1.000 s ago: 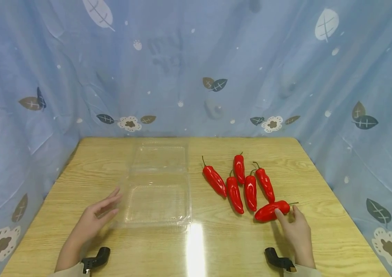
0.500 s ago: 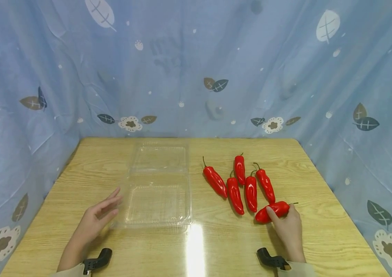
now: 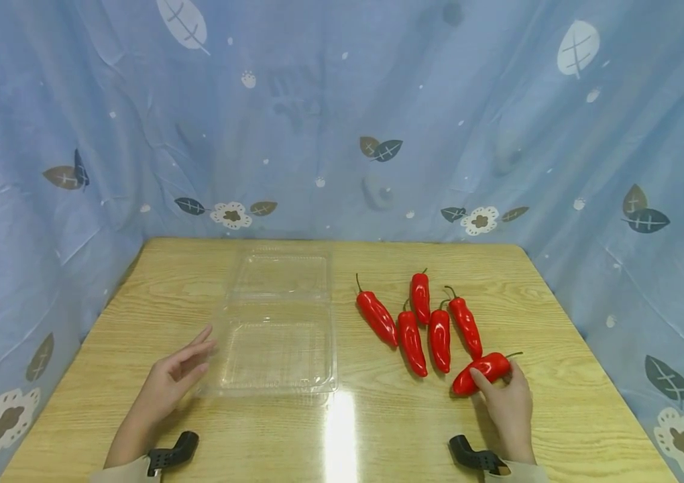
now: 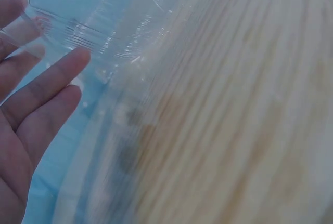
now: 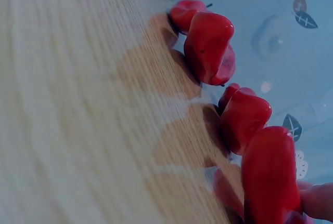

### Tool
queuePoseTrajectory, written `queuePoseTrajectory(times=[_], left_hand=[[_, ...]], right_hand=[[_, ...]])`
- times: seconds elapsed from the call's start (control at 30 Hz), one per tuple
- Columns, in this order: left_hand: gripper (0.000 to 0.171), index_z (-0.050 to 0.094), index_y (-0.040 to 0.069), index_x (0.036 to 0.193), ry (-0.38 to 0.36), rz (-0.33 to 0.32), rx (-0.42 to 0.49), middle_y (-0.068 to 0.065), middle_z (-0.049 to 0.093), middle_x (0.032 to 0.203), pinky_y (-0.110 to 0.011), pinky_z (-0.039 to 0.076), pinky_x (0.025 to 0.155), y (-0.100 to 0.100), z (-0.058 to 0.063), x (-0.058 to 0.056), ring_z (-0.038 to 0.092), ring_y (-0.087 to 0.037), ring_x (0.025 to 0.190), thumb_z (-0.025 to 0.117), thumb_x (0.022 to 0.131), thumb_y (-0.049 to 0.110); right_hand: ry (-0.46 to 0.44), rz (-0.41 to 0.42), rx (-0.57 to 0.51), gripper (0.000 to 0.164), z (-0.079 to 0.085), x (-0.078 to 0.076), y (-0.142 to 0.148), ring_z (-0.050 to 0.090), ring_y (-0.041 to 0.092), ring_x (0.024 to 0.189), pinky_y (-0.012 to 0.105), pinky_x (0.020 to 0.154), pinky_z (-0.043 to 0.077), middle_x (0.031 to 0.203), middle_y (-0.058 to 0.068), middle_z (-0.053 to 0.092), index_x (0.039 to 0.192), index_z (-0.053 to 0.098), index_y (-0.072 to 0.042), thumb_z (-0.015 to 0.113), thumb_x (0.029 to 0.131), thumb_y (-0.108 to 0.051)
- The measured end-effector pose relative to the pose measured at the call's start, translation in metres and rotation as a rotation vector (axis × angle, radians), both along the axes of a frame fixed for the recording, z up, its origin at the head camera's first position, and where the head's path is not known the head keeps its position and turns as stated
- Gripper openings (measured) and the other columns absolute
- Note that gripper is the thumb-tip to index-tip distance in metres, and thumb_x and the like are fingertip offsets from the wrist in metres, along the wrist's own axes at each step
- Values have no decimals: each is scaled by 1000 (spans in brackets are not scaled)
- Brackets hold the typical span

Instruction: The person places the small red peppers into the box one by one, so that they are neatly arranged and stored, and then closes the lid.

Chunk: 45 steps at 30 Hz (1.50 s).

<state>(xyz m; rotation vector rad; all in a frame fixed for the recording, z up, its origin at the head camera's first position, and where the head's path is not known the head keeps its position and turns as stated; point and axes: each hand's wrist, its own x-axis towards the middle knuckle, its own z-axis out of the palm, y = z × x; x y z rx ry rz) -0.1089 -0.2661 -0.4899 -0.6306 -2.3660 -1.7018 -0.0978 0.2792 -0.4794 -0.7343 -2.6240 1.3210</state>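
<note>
My right hand [image 3: 507, 406] pinches a red chili pepper [image 3: 487, 370] at the near right of the group, thumb on its near side and fingers at its stem end. In the right wrist view this pepper [image 5: 268, 172] looms closest, with the thumb [image 5: 318, 201] against it. Several more red peppers [image 3: 412, 343] lie just beyond, stems pointing away. To the left, my left hand [image 3: 167, 386] is held with loose, nearly straight fingers beside a clear plastic clamshell box [image 3: 334, 349]. Its fingers [image 4: 57, 78] hold nothing; some show through the box's transparent wall.
The clamshell box lies opened flat, its lid half [image 3: 328, 268] toward the back. All of this is on a wooden table [image 3: 155, 282]. A blue patterned curtain [image 3: 318, 121] hangs around its back and sides.
My right hand has closed in on the nearest pepper, which has turned slightly so its tip points more toward me. The left hand and the box have stayed in place.
</note>
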Motion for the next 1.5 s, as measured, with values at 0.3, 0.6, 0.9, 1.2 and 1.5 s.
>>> queuePoseTrajectory(times=[0.3, 0.6, 0.9, 1.2, 1.5], left_hand=[[33, 50, -17, 123, 15, 10, 1, -26, 32, 148, -9, 44, 96, 1, 0, 2, 52, 2, 119, 52, 91, -11], [34, 50, -17, 124, 21, 11, -14, -31, 29, 146, -8, 43, 95, 1, 0, 3, 50, 4, 120, 52, 90, -12], [34, 50, -16, 125, 23, 9, -49, -26, 30, 148, -7, 43, 95, 1, 4, 1, 54, 2, 117, 53, 91, -8], [32, 54, -14, 123, -11, 56, -55, -27, 33, 147, -8, 42, 97, 3, 6, 1, 52, 4, 117, 56, 91, -6], [31, 54, -15, 120, 22, 49, -40, -29, 33, 145, -8, 43, 96, 2, 2, 0, 52, 4, 118, 55, 90, -8]], right_hand=[[94, 10, -117, 87, -1, 1, -2, 35, 51, 129, 57, 106, 36, 149, 34, 23, 150, 5, 4, 65, 89, -12], [80, -4, -93, 83, -3, 4, -3, 39, 47, 128, 34, 97, 46, 148, 31, 26, 152, 8, -3, 63, 91, -13], [83, -87, -157, 77, 2, 3, -5, 36, 42, 133, 48, 102, 39, 153, 24, 24, 152, 12, -5, 60, 92, -16], [142, -110, -144, 72, 2, 5, -5, 40, 37, 133, 36, 103, 38, 150, 21, 34, 152, 19, -8, 59, 93, -23], [183, -129, -161, 69, 4, 5, -9, 41, 34, 132, 29, 108, 36, 148, 17, 39, 150, 27, -9, 61, 93, -23]])
